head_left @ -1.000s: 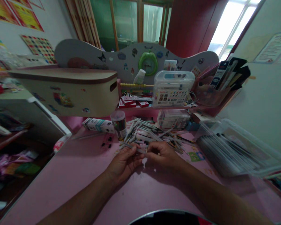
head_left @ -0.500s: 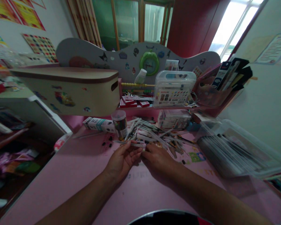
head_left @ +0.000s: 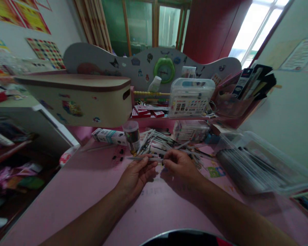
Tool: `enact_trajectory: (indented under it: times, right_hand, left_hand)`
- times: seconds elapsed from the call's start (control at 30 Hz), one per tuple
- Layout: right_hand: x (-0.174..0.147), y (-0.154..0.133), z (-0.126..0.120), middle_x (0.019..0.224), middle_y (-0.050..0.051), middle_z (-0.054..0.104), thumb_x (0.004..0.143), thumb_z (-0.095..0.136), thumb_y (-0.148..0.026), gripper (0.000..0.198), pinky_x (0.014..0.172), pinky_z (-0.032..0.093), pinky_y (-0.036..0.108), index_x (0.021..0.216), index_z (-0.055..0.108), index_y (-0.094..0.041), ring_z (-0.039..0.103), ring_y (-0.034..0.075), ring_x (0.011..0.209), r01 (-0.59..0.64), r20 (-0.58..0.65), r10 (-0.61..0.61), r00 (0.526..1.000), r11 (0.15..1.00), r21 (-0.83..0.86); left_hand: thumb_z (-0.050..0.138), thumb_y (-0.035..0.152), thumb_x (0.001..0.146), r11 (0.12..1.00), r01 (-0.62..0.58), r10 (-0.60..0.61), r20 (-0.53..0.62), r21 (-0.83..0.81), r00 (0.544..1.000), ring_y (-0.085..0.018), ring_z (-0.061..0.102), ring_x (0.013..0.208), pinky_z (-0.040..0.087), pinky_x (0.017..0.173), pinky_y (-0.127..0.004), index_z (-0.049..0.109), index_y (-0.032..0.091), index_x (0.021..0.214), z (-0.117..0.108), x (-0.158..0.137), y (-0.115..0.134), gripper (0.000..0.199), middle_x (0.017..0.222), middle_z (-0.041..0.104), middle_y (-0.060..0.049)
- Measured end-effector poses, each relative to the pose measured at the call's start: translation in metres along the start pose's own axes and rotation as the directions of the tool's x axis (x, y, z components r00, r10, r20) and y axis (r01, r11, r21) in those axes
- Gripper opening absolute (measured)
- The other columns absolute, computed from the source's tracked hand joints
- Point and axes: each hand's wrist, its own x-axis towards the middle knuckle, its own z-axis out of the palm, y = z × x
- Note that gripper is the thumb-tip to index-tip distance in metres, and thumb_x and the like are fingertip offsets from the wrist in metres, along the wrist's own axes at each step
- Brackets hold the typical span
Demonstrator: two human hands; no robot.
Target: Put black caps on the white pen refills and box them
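Note:
My left hand (head_left: 138, 172) holds a slim, whitish see-through pen (head_left: 154, 159) level between thumb and fingers, its narrow tip pointing left. At the pen's right end, my right hand (head_left: 179, 165) is closed in a pinch. A small dark bit shows by those fingertips, too small to name. Just beyond both hands lies a loose heap of pens and pen parts (head_left: 154, 143), some clear, some dark. Several little black pieces (head_left: 121, 151) lie left of a clear lidded jar (head_left: 131, 136) with dark contents.
On the right of the pink desk (head_left: 92, 191) stands a clear plastic bin (head_left: 267, 147) full of pens. A white box (head_left: 109, 136) lies at the back left. Above, a shelf carries a cream storage box (head_left: 79, 106), a clear carry case (head_left: 191, 99) and a green clock (head_left: 164, 70).
My right hand has shifted slightly right and turned, its fingers lifting from a tight curl into a pinch at the pen's end. The left hand keeps hold of the pen.

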Motion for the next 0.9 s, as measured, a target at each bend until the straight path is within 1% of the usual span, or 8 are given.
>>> enact_trajectory:
  times: [0.13,0.27,0.33,0.47,0.67,0.8,0.9]
  right_hand:
    - [-0.002,0.002,0.006,0.071,-0.004,0.052,0.075,0.069,-0.023,0.013,0.046,0.033,0.020,0.083,0.059,-0.021,0.049,0.009,0.057,0.011,-0.022,-0.010,1.000,0.997,0.077]
    - [-0.005,-0.001,0.012,0.073,-0.005,0.055,0.074,0.066,-0.020,0.012,0.047,0.036,0.019,0.084,0.060,-0.021,0.051,0.010,0.058,0.000,-0.045,0.005,0.999,0.995,0.104]
    - [-0.005,-0.002,0.012,0.073,-0.004,0.056,0.074,0.065,-0.020,0.011,0.047,0.037,0.020,0.084,0.060,-0.021,0.052,0.010,0.058,0.003,-0.056,0.002,0.998,0.997,0.079]
    - [-0.004,-0.001,0.011,0.075,-0.003,0.057,0.073,0.063,-0.019,0.012,0.048,0.037,0.020,0.085,0.061,-0.021,0.053,0.011,0.061,0.043,-0.069,-0.042,0.997,0.999,0.007]
    - [-0.007,-0.001,0.011,0.077,-0.002,0.056,0.075,0.061,-0.020,0.010,0.049,0.036,0.020,0.084,0.060,-0.020,0.052,0.011,0.062,0.063,-0.045,-0.064,0.997,0.997,-0.035]
    - [-0.005,-0.002,0.008,0.077,-0.001,0.056,0.076,0.056,-0.019,0.010,0.049,0.037,0.022,0.085,0.060,-0.020,0.052,0.012,0.063,0.102,-0.019,-0.105,0.994,0.989,-0.109]
    - [-0.003,-0.002,0.005,0.075,0.000,0.057,0.075,0.056,-0.018,0.007,0.053,0.039,0.024,0.079,0.061,-0.020,0.053,0.014,0.066,0.143,0.005,-0.144,0.990,0.974,-0.177]
  left_hand:
    - [0.055,0.004,0.093,1.000,0.002,-0.002,0.011,0.005,1.000,-0.018,0.077,0.069,0.063,0.059,-0.024,0.068,0.011,0.092,0.001,0.000,0.000,0.015,0.077,0.078,-0.011]
    - [0.055,0.004,0.093,1.000,-0.001,0.001,0.004,0.019,1.000,-0.017,0.076,0.069,0.063,0.060,-0.023,0.069,0.010,0.093,0.001,0.000,0.000,0.015,0.077,0.078,-0.011]
    - [0.056,0.005,0.093,1.000,-0.001,0.001,0.008,0.026,1.000,-0.017,0.077,0.070,0.063,0.061,-0.024,0.069,0.010,0.092,0.001,0.000,0.000,0.014,0.078,0.078,-0.011]
    - [0.058,0.005,0.092,0.999,0.002,-0.002,0.020,0.039,1.000,-0.018,0.077,0.072,0.063,0.061,-0.024,0.069,0.011,0.090,0.000,-0.001,0.000,0.013,0.081,0.078,-0.011]
    - [0.060,0.006,0.091,0.999,-0.011,0.009,0.046,0.044,0.999,-0.017,0.077,0.074,0.063,0.062,-0.023,0.070,0.011,0.091,-0.001,-0.001,-0.002,0.011,0.084,0.079,-0.011]
    - [0.060,0.006,0.090,0.998,-0.014,0.011,0.055,0.055,0.998,-0.017,0.076,0.074,0.063,0.062,-0.023,0.070,0.011,0.092,-0.001,-0.001,-0.002,0.011,0.084,0.078,-0.011]
    - [0.061,0.006,0.090,0.998,-0.012,0.008,0.068,0.067,0.998,-0.017,0.076,0.074,0.063,0.063,-0.024,0.070,0.011,0.092,-0.001,-0.002,-0.002,0.010,0.086,0.078,-0.011]
